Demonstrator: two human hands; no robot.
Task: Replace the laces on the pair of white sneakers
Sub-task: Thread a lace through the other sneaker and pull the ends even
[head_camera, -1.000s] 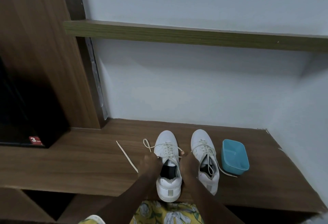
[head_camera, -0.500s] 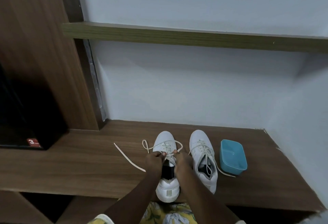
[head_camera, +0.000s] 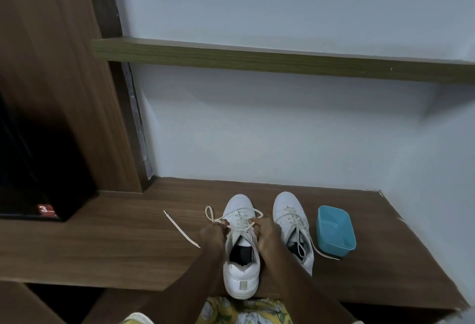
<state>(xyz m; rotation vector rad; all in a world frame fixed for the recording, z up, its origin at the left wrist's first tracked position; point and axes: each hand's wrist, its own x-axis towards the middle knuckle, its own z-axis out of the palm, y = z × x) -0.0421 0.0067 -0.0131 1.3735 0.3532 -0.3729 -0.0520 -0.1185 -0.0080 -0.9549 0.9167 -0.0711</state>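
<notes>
Fingers [head_camera: 224,224] on our left hand [head_camera: 214,233] and right hand [head_camera: 267,233] are pinching the cream lace [head_camera: 241,221]. It's crossing the white sneaker [head_camera: 241,280].

The nearer white sneaker [head_camera: 240,275] and its twin [head_camera: 286,204] both have smooth, leather-like uppers with a faint sheen, and the cream laces [head_camera: 241,221] on the 2 look like flat woven cloth, quite matt. They stand on a brown wood-grain ledge [head_camera: 115,246] with a smooth satin finish, much like the tall side panel [head_camera: 51,92], while the shelf [head_camera: 257,60] above is a duller, greenish grained wood against a matt painted wall [head_camera: 257,131]. The blue tub [head_camera: 336,246] is glossy moulded plastic, and the yellow floral fabric [head_camera: 244,311] is soft printed cloth.
</notes>
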